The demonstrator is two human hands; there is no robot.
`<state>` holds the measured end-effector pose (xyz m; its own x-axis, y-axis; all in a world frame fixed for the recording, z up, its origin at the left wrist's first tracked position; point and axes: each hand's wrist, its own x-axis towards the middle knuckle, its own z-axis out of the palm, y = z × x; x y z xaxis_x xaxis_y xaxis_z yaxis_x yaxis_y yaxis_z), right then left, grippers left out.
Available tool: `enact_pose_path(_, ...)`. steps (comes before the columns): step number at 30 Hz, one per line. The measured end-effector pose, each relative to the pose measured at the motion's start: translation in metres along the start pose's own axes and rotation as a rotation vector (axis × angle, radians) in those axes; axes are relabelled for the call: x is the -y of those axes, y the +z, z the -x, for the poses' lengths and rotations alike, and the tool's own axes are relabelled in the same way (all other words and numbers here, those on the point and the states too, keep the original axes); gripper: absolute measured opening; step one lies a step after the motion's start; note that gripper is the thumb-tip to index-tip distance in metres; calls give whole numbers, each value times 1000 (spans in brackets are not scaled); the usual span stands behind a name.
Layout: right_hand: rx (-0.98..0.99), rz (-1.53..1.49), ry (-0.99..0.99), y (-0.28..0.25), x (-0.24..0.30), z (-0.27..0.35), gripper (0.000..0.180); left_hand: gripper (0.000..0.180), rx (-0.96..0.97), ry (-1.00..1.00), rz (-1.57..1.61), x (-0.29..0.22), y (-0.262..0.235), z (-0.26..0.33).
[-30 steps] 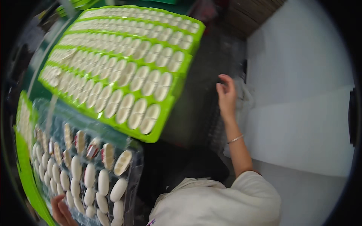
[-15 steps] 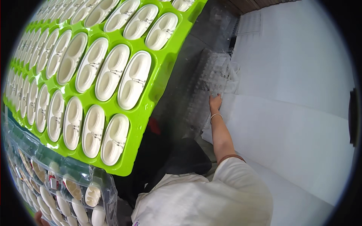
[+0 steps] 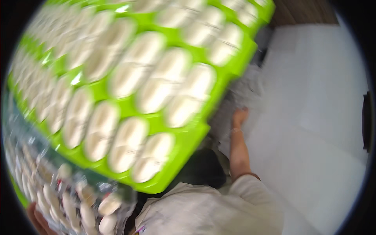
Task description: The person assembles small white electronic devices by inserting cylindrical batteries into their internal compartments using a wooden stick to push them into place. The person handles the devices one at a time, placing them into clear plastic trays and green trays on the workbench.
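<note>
My right hand (image 3: 239, 116) reaches down to a stack of clear plastic blister sheets (image 3: 247, 89) and rests on it; blur hides its fingers. A thin bracelet sits on that wrist. Only part of my left hand (image 3: 36, 220) shows at the lower left corner, under a clear plastic pack (image 3: 78, 203) of white oval pieces that it holds up. A bright green tray (image 3: 188, 149) with rows of white oval pieces fills the upper left, very near the camera and tilted.
A broad white surface (image 3: 313, 117) spreads over the right side, next to the blister sheets. My white shirt (image 3: 211, 211) fills the lower middle. There is a dark gap below the green tray's corner. Brown boards show at the top right.
The view has dropped much closer to the green tray, which now looks far larger. My right hand has gone from the dark edge down onto the clear blister sheets.
</note>
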<state>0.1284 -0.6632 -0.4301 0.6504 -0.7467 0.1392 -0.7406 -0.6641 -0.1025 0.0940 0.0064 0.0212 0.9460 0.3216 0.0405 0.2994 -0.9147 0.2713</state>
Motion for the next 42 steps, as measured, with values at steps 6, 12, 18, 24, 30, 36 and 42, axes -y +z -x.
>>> enact_pose_path(6,-97,-892,97,-64,41,-47,36,31,-26,-101,196,-10,-5,-11)
enact_pose_path(12,-1,-1366,-332,-282,236,-2,28,28,-59,-67,262,-3,-17,8)
enact_pose_path(18,495,-909,-1409,-389,320,81,20,25,-109,-65,304,18,-25,37)
enact_pose_path(24,554,-488,-1711,-421,341,118,25,23,-131,-75,363,35,-35,55)
enact_pose_path(30,533,-407,-1721,-425,342,128,22,25,-153,-57,523,57,-27,67)
enact_pose_path(36,571,-449,-1671,-422,340,130,15,22,-123,-17,504,61,-36,71)
enact_pose_path(42,617,-419,-1694,-421,343,135,13,22,-174,-74,493,78,-34,70)
